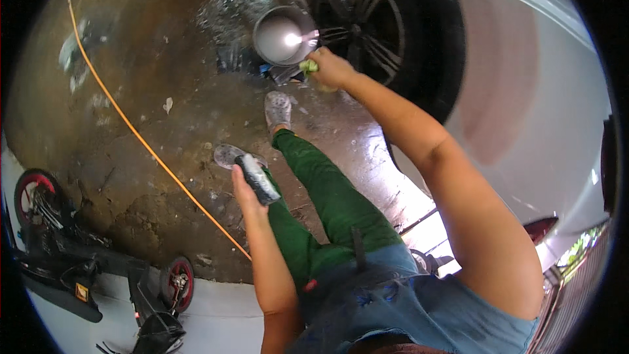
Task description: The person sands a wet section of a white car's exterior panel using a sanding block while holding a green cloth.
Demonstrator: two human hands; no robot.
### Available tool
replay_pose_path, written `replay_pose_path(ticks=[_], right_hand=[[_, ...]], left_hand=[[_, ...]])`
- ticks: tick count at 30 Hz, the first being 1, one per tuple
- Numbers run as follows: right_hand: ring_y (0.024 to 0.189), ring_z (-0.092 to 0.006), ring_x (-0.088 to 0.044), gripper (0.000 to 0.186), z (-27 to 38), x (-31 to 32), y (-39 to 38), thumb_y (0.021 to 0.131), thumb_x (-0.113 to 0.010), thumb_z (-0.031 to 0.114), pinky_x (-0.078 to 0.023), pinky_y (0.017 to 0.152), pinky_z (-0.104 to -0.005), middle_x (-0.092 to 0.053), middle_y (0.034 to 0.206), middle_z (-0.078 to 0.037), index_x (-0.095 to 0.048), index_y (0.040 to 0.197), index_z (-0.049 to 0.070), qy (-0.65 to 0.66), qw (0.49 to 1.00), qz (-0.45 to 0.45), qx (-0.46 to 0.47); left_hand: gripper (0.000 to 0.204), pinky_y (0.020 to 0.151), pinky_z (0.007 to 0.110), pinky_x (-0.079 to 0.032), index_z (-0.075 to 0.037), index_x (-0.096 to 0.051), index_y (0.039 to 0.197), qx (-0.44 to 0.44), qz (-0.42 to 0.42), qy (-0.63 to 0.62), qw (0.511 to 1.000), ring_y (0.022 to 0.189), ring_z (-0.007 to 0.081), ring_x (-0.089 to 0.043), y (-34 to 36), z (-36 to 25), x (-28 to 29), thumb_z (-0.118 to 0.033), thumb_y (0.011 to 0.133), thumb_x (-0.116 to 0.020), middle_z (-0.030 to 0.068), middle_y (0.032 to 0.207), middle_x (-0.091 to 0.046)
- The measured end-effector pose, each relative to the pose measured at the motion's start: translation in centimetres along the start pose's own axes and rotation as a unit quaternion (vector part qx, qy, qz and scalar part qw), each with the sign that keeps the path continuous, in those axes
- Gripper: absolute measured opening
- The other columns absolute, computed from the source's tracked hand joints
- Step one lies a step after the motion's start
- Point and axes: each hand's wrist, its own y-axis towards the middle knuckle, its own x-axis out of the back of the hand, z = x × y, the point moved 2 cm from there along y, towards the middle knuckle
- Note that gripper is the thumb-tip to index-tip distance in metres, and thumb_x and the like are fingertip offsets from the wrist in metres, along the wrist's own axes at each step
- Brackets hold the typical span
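My left hand (246,190) is closed around a dark block with whitish foam on its face (259,179), which looks like a scrubbing brush or sponge; it is held above my left shoe. My right hand (333,69) reaches forward, its fingers closed on a small yellow-green cloth or sponge (308,66). That hand is beside the near right rim of a round grey bucket (260,21) holding cloudy liquid, with a bright reflection on it. Just right of the bucket stands a car wheel (357,29) with a black tire and dark spokes.
The silver car body (544,85) fills the right side. An orange hose (134,130) crosses the wet floor on the left. A black scooter with red-rimmed wheels (105,259) is at the lower left. Blue and dark items (283,76) lie by the bucket.
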Motion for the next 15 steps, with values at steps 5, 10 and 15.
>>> replay_pose_path(ticks=[5,10,15], right_hand=[[0.119,-0.0441,-0.061,0.053,-1.7,-5.1,14.6,0.089,-0.07,0.04,-0.053,0.097,-0.0513,-0.052,0.135,-0.022,-0.056,0.137,0.023,-0.028,0.998,-0.008,-0.054],[0.121,-0.0479,-0.059,0.061,-3.1,-15.4,27.2,0.089,-0.069,0.043,-0.051,0.1,-0.0523,-0.05,0.137,-0.03,-0.052,0.141,0.015,-0.072,0.997,0.0,0.019],[0.125,-0.0443,-0.058,0.059,-14.6,-21.7,36.8,0.091,-0.067,0.034,-0.05,0.103,-0.0495,-0.055,0.141,-0.028,-0.053,0.142,0.008,-0.234,0.969,0.068,-0.026]], left_hand=[[0.046,0.079,0.036,-0.055,-0.006,-0.06,0.125,-0.025,-0.035,0.018,0.999,0.09,0.021,-0.068,4.8,3.2,0.2,-0.046,0.106,-0.05,0.009,0.106,-0.069],[0.04,0.076,0.029,-0.053,-0.007,-0.056,0.131,0.0,-0.083,0.106,0.991,0.09,0.015,-0.064,7.9,3.0,-0.1,-0.039,0.107,-0.052,0.005,0.109,-0.066],[0.042,0.075,0.026,-0.052,-0.008,-0.055,0.136,-0.021,-0.003,0.097,0.995,0.09,0.0141,-0.063,9.9,2.6,-4.2,-0.039,0.107,-0.05,0.0093,0.114,-0.066]])
